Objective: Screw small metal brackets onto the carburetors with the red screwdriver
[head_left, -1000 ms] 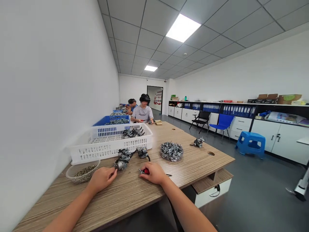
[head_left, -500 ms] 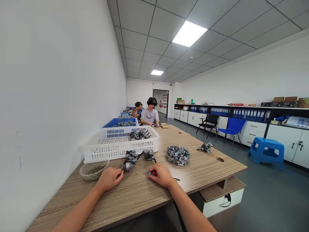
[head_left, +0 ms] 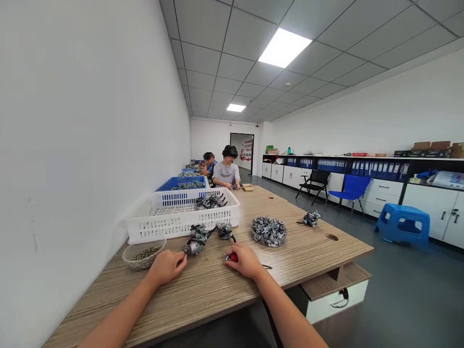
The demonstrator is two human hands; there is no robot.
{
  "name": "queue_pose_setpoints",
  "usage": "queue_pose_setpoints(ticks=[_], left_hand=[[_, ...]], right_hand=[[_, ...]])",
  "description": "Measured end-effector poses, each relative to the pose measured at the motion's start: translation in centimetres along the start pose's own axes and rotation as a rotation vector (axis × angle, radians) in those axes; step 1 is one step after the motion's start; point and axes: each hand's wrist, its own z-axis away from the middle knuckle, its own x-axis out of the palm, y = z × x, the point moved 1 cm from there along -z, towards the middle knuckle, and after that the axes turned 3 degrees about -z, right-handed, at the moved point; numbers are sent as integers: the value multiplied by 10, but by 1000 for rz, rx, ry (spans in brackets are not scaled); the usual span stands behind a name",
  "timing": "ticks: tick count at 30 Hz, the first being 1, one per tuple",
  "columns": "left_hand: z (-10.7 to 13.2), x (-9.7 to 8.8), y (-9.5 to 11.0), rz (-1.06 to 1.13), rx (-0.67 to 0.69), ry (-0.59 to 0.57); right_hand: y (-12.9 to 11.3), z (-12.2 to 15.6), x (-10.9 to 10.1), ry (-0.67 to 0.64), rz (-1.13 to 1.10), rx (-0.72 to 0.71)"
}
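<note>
My left hand (head_left: 166,267) rests on the table with its fingers pinched at the near end of a grey fishing reel (head_left: 193,247). Behind that one, a second reel (head_left: 198,231) lies against it, and a third reel (head_left: 225,231) with a dark arm sits just to the right. My right hand (head_left: 245,261) is closed around a red-handled tool (head_left: 234,258), low over the tabletop. The fingers hide most of this tool; a thin dark rod (head_left: 267,267) shows past the hand's right side.
A bowl of small brassy parts (head_left: 143,254) stands left, before a white basket (head_left: 181,225) with several reels. A round clear tray of metal parts (head_left: 268,232) and another reel (head_left: 310,219) lie right on the wooden table (head_left: 290,261). Two people (head_left: 226,173) sit farther back.
The view has shifted slightly. Both hands keep nearly the same place and grip beside the reels.
</note>
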Motion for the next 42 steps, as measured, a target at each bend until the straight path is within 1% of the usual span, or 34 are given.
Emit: queue_pose_setpoints(ticks=[8, 22, 26, 33, 37, 39, 42], left_hand=[[0, 9, -5, -19, 11, -1], [1, 11, -6, -38, 21, 75], [1, 9, -4, -68, -8, 128], [0, 4, -1, -113, -87, 261], [0, -4, 3, -112, -131, 329], [0, -10, 6, -94, -133, 350], [-1, -17, 11, -45, -92, 355]], right_hand=[[2, 0, 1, -1, -7, 38], [4, 0, 0, -11, -13, 85], [3, 1, 0, -17, -12, 90], [4, 1, 0, -19, -31, 97], [5, 1, 0, -22, -48, 101], [6, 1, 0, -24, -53, 107], [7, 1, 0, -27, -59, 113]])
